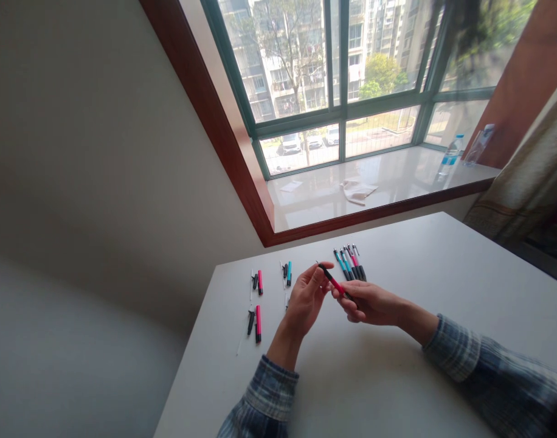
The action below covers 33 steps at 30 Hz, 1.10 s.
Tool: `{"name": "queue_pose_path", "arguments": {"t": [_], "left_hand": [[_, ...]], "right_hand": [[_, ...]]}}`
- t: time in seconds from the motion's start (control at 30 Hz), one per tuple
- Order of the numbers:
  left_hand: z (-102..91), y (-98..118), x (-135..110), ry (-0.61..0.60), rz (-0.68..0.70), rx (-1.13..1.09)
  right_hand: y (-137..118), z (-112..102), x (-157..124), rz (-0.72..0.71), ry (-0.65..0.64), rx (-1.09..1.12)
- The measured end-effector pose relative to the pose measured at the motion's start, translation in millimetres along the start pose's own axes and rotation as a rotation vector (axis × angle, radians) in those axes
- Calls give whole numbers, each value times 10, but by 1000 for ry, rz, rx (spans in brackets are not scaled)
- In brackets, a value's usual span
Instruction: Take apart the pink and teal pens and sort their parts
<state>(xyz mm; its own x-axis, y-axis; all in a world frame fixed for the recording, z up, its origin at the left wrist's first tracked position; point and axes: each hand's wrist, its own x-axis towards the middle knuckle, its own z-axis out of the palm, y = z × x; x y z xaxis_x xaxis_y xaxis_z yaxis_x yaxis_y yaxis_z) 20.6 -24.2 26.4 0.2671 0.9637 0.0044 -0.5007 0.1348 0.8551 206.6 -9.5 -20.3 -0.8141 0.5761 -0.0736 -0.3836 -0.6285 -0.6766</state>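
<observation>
My left hand (pixel 306 299) and my right hand (pixel 367 302) meet over the white table (pixel 379 255). Between them is a pink-and-black pen (pixel 333 281): my left fingertips pinch its upper black part, and my right fingers hold its lower end. A bundle of several assembled pink and teal pens (pixel 350 264) lies just beyond my hands. To the left lie loose parts: a pink barrel (pixel 258 323), a black piece (pixel 250 322), a teal barrel (pixel 289 274) and thin white refills (pixel 250 286).
The table's left edge runs diagonally close to the loose parts. Beyond its far edge is a white window sill (pixel 351 194) with a water bottle (pixel 450 156) and a crumpled cloth (pixel 358 191). A patterned curtain (pixel 525 170) hangs at the right.
</observation>
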Motion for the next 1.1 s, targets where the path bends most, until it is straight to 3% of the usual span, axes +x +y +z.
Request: {"name": "queue_pose_path", "arguments": {"t": [0.2, 0.33, 0.53, 0.73, 0.9, 1.03, 1.1], "left_hand": [[-4, -44, 47, 153, 94, 27], [-34, -20, 55, 109, 24, -17], [-31, 17, 36, 90, 10, -3], [12, -30, 44, 164, 81, 26], [-10, -47, 71, 210, 123, 100], [-33, -61, 104, 265, 175, 213], [-43, -73, 114, 285, 189, 235]], "right_hand": [[81, 4, 60, -20, 45, -13], [80, 92, 48, -50, 45, 41], [18, 97, -28, 41, -123, 79], [79, 22, 30, -41, -36, -28], [1, -14, 61, -151, 58, -343], [-76, -33, 89, -270, 227, -722], [-71, -32, 104, -309, 305, -798]]}}
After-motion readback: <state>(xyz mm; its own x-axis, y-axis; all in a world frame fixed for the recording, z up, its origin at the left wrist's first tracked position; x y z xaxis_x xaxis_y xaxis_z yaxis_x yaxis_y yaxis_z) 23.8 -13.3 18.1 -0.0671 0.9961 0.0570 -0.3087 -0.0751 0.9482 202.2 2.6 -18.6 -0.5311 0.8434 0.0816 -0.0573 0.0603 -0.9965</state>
